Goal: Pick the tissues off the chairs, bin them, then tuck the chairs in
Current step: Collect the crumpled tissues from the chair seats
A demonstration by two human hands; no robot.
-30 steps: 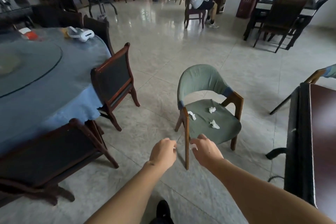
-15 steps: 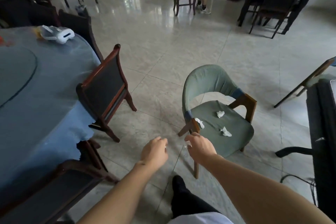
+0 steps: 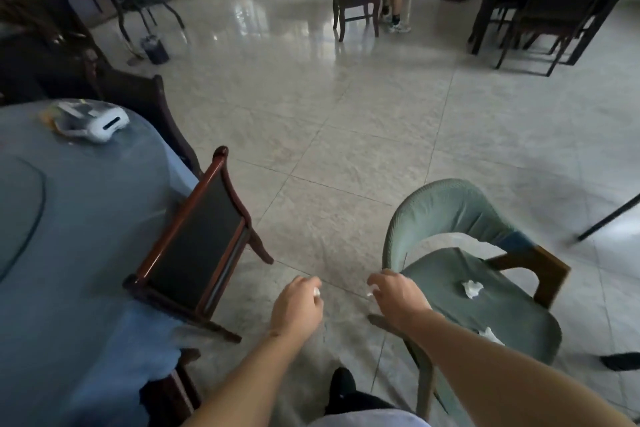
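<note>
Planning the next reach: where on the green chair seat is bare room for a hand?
Bare: seat middle, between right hand and upper tissue; also the far rim under the backrest. Crowded: near right edge, lower tissue against the forearm.

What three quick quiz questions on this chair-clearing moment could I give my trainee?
1. True or false: the green chair is tucked under the round table.
2. How many tissues lie in plain view on the green seat?
3. The white headset sits: A) on the floor, B) on the round table, C) on the green chair.

Key: 1. False, it stands out on the open floor. 2. Two, one mid-seat, one beside the right forearm. 3. B.
</note>
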